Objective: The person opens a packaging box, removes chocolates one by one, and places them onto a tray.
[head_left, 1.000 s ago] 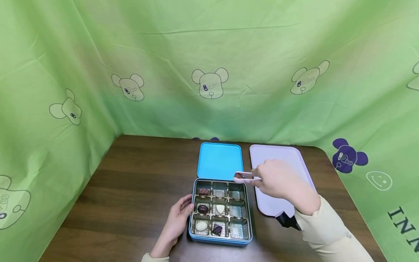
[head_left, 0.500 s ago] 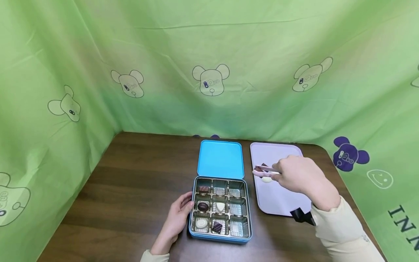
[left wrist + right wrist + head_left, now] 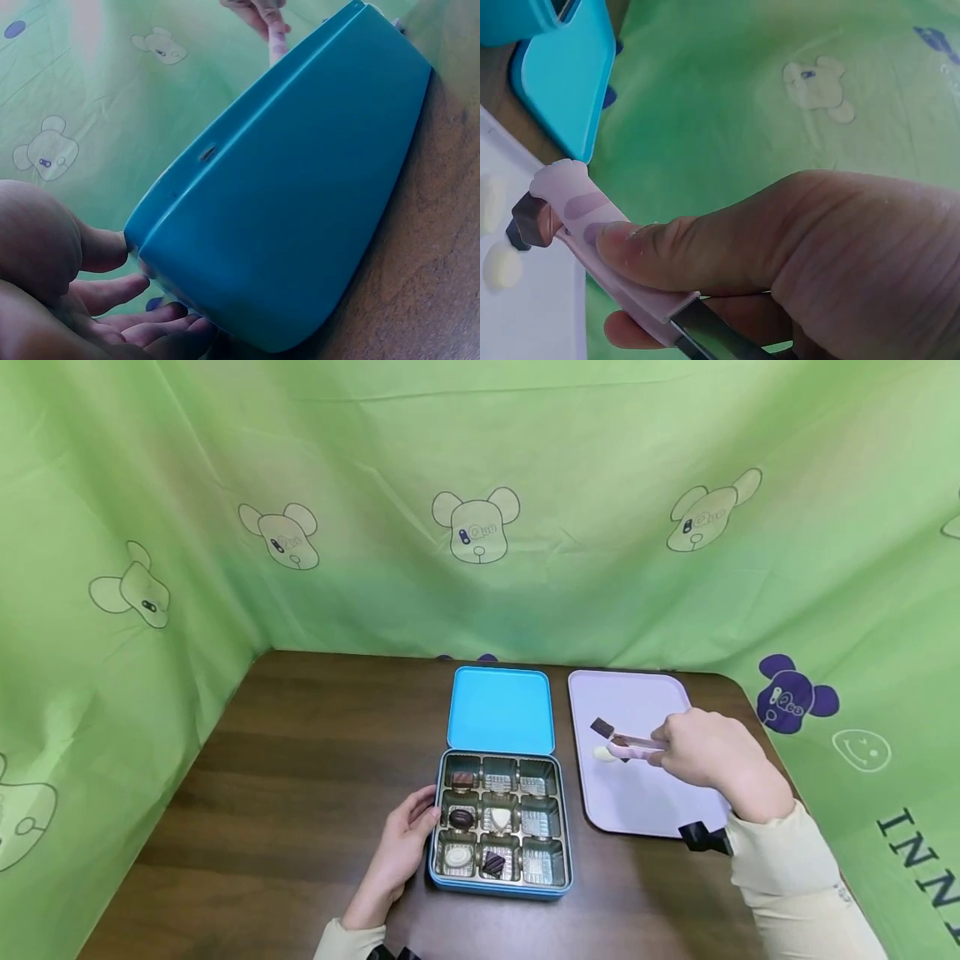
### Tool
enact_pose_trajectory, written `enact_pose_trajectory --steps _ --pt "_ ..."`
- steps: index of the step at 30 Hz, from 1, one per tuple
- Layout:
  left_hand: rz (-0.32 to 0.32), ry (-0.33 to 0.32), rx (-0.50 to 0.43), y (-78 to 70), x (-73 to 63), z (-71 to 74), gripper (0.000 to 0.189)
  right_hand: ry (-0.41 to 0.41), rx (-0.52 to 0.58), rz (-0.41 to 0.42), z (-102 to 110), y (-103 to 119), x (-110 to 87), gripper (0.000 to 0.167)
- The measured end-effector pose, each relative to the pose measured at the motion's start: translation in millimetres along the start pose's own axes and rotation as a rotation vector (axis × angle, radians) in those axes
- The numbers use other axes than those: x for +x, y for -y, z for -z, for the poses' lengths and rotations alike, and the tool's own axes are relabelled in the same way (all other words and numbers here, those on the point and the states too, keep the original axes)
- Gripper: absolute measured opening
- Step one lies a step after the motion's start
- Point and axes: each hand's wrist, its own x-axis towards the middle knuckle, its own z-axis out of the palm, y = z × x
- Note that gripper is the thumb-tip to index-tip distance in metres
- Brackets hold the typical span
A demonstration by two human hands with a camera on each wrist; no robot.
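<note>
shifted rightward since earlier: right hand, pinching pink-sleeved metal tweezers. i log brown blocky chocolate in their left-pointing tips, over rectangular lilac tray; left hand, thumb spread, touches square blue tin.

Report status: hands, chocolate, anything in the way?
Left hand against blue tin. Right hand gripping pink tongs. Brown chocolate between tong tips, over lavender tray. Possible snags: dark chocolate, white chocolate near tips.

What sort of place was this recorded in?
Probably a makeshift indoor booth, though the room beyond is hidden: bear-printed green cloth hangs behind and on both sides of a brown table, where an open blue tin and a lilac tray sit side by side.
</note>
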Motion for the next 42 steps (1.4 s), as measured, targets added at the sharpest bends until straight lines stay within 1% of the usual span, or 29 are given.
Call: enact_pose_trajectory --steps 8,15,23,31,36,42 --pt "-0.002 0.004 0.004 -0.3 0.2 0.2 0.045 0.049 0.026 -0.041 -11 -15 0.2 0.011" --pt "-0.003 0.003 -0.001 0.0 0.3 0.4 0.045 0.096 0.041 -0.058 -19 -22 3.8 0.012" --pt "-0.012 0.003 0.008 0.0 1.0 0.2 0.045 0.107 0.043 -0.069 -28 -25 7.1 0.011" --pt "-0.005 0.005 0.014 -0.1 -0.7 0.1 0.045 0.083 0.046 -0.077 -36 -25 7.7 0.019" --pt "-0.010 0.004 0.013 0.2 -0.1 0.0 0.045 0.080 0.042 -0.080 -37 -25 8.5 0.018" --pt "-0.007 0.002 0.015 -0.2 0.2 0.1 0.045 0.102 0.049 -0.099 -38 -23 9.0 0.014"
